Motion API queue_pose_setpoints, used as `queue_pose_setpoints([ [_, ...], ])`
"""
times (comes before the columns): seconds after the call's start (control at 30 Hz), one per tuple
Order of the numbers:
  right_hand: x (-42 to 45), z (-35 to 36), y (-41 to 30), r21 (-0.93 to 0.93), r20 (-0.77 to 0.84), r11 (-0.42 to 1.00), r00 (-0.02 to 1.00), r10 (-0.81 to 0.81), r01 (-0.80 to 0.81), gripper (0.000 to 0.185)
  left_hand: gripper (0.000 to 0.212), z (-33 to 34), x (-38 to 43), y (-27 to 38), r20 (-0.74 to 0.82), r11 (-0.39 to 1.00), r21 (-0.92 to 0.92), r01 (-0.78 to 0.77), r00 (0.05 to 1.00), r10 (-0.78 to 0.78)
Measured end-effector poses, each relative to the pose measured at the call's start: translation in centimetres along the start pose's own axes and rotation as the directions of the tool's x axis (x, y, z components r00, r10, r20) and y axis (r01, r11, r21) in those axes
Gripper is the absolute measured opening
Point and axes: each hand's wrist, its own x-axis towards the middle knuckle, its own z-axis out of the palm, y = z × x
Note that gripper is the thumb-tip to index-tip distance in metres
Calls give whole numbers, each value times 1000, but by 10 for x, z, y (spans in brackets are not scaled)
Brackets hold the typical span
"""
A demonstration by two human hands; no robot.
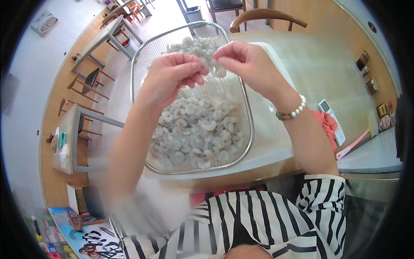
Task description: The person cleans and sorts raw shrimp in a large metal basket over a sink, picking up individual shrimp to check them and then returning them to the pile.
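A wire-mesh metal basket (250, 129) stands in front of me on a white plastic tray (275, 152). Peeled raw shrimp (194, 129) are heaped in its near part, and a second heap (190, 45) lies at its far end. Above the basket my left hand (181, 69) pinches a small translucent piece, apparently a shrimp, between thumb and fingers. My right hand (237, 58), with a bead bracelet at the wrist, is just to the right of it, fingertips bent close to the thumb. Whether anything thin is between those fingertips cannot be told.
On the table (320, 71) at the right lie a red cloth (325, 126), a white remote-like device (333, 123) and a pink-handled tool (352, 144). Jars (385, 121) stand by the wall. A wooden chair (268, 14) is at the table's far side; other tables and chairs stand at the left.
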Motion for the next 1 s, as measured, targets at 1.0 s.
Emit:
queue_pose_setpoints([
  [1.0,-26,23,-35,0,20,958,958,-288,288,10,14,29,-59,-22,-234,899,-256,-355,925,299],
])
